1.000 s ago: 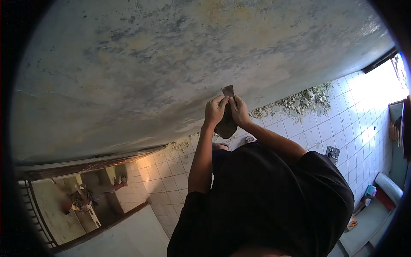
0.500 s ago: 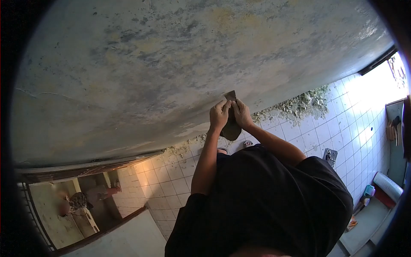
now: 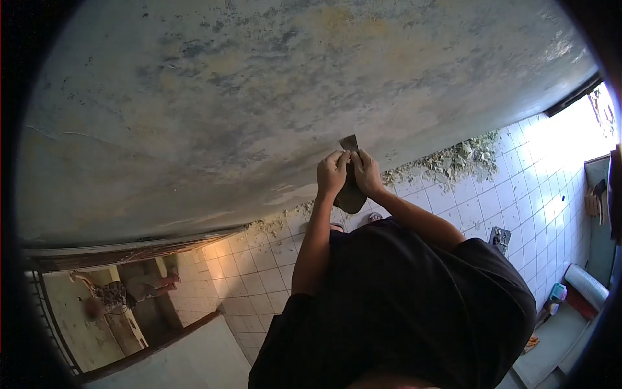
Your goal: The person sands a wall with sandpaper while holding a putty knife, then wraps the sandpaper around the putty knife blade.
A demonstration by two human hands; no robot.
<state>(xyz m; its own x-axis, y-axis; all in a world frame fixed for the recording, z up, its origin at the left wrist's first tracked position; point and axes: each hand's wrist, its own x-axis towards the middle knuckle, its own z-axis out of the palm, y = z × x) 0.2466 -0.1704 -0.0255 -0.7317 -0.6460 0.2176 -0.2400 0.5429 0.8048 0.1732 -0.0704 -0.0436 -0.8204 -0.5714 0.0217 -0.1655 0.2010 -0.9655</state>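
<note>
Both hands hold a scraper (image 3: 349,142) with a flat metal blade, one hand on each side of it. My left hand (image 3: 332,174) has its fingers closed at the base of the blade. My right hand (image 3: 367,172) grips the same place from the other side, its fingertips close to the left ones. The blade points at the stained, patchy wall (image 3: 259,97); whether its edge touches is hard to tell. Below the hands hangs a dark rounded thing (image 3: 350,199), partly hidden by them.
Flakes of scraped material (image 3: 463,161) lie along the wall's foot on the white tiled floor (image 3: 453,201). A dark flat object (image 3: 499,238) rests on the tiles. Another person (image 3: 113,295) is beyond an opening at lower left. Boxes and containers (image 3: 558,292) stand at right.
The scraper blade has tilted slightly to the left, while my hands have hardly moved. The other person's arm now reaches out toward the upper left.
</note>
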